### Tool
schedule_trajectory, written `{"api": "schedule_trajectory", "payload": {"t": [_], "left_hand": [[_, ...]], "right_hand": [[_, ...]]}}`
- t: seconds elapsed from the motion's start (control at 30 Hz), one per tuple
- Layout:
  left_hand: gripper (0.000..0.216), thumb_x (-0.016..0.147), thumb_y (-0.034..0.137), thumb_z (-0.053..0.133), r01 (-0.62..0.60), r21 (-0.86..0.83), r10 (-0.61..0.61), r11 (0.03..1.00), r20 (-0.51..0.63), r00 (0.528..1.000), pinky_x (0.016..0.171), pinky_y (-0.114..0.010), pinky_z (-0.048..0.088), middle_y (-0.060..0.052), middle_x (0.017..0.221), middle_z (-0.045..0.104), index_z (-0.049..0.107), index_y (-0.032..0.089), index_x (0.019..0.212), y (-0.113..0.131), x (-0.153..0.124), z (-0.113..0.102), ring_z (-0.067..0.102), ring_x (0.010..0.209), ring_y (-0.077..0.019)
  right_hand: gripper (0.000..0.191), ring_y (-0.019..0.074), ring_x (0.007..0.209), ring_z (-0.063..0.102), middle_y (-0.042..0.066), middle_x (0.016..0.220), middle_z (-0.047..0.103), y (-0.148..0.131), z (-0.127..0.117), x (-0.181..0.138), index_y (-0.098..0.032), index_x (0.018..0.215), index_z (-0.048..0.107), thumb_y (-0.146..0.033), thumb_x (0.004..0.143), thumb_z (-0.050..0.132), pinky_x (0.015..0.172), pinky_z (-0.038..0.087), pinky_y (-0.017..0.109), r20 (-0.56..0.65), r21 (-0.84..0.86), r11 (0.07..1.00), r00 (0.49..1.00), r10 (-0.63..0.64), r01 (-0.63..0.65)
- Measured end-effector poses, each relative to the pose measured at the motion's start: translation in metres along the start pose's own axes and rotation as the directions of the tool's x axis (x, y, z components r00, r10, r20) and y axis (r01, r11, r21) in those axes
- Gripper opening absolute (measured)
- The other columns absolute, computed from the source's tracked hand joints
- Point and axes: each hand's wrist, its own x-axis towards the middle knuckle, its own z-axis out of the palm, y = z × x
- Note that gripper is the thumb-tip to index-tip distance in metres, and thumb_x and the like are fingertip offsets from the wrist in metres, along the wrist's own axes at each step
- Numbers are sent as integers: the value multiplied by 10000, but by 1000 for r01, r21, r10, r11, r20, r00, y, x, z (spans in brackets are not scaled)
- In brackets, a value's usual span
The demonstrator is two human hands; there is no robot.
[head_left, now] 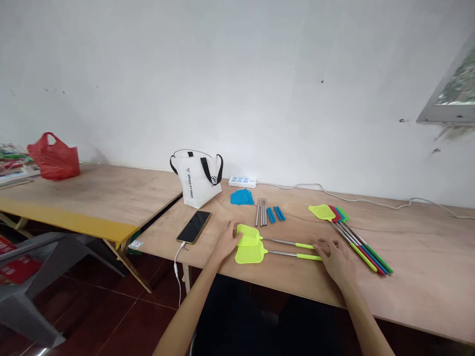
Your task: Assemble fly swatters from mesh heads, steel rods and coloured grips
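Observation:
Two yellow-green fly swatters lie side by side at the front of the table, heads to the left. My left hand (pixel 227 241) closes on the head edge of the farther fly swatter (pixel 249 235), thumb near the mesh. My right hand (pixel 338 261) curls over the handle ends, thumb at the farther handle's tip. The nearer fly swatter (pixel 251 253) lies flat, its handle end touching or just under my right hand; which, I cannot tell. Behind them are blue swatter heads (pixel 242 197), several metal rods (pixel 261 212) and blue handle sleeves (pixel 276 214).
A fan of assembled fly swatters (pixel 358 240) in several colours lies at right. On the left are a phone (pixel 194 227) with a white cable and a white bag (pixel 198 180). A power strip (pixel 242 182) sits by the wall. Another table (pixel 111 193) carries a red bag (pixel 55 158).

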Motion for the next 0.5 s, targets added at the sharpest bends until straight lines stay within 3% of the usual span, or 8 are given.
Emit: {"api": "schedule_trajectory", "payload": {"t": [0.2,0.33,0.5], "left_hand": [[273,978,365,502,-96,283,66,954,114,991,1055,-452,383,-89,1236,595,599,229,1194,15,-6,0,533,1229,-285],[295,983,400,523,-116,328,78,938,128,989,1074,-469,353,-93,1311,576,583,233,1219,17,-8,1,502,1284,-295],[288,993,393,504,-106,345,69,933,117,991,1076,-466,354,-95,1339,576,584,233,1219,15,-7,4,510,1278,-290]], "right_hand": [[428,291,774,705,73,774,713,-1,-1,-2,-245,970,636,-537,966,324,656,479,386,89,-14,999,995,47,-46],[420,274,639,695,38,652,690,-8,2,-2,-251,1001,636,-551,949,346,579,453,359,83,85,996,996,12,-19],[484,272,633,686,33,641,674,-15,7,-5,-205,1108,651,-551,951,350,621,496,380,67,186,979,993,-97,83]]}}
